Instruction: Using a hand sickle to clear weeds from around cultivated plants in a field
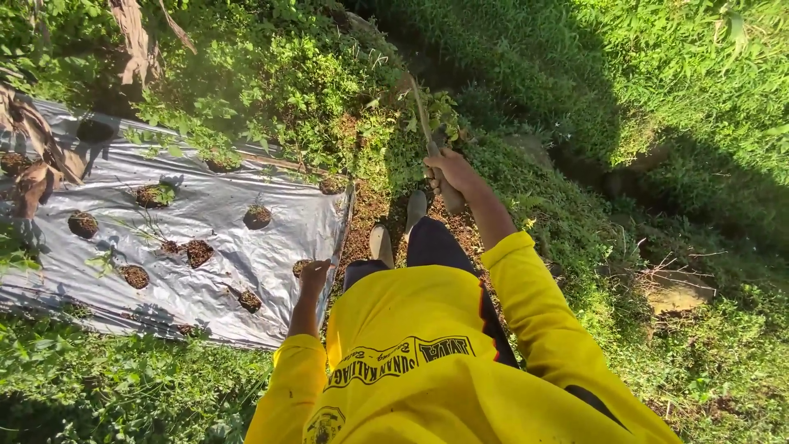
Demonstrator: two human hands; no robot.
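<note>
My right hand (448,171) grips the handle of a long curved blade (421,111), a machete or sickle, held out ahead over the weeds. The blade points away toward the leafy green growth (329,90). My left hand (314,275) hangs low at my side, fingers loosely apart and holding nothing, just above the right edge of a silver plastic mulch sheet (205,222). I wear a yellow long-sleeved shirt and dark trousers, and my two shoes (399,226) stand on bare brown soil.
The mulch sheet has several round planting holes (257,216) filled with soil, some with small seedlings. Dry brown leaves (33,156) lie at its left end. Thick grass covers the slope on the right (657,74), with a flat stone (678,289) low down.
</note>
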